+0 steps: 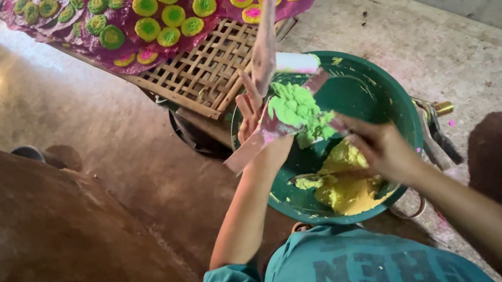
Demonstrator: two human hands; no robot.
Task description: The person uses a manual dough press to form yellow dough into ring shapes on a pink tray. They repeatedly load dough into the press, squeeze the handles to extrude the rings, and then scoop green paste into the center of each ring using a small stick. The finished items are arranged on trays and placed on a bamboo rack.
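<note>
Green dough (295, 111) sits on a pink stick (263, 56), over the green bowl (381, 97). Left hand (257, 126) grip: clenched on the stick's lower part, fingers partly splayed. Right hand (380, 149) grip: fingertips at the dough, closure unclear. Yellow dough (344, 179) lies in the bowl bottom. Bamboo rack (203, 67) behind carries coloured discs (170, 14).
</note>
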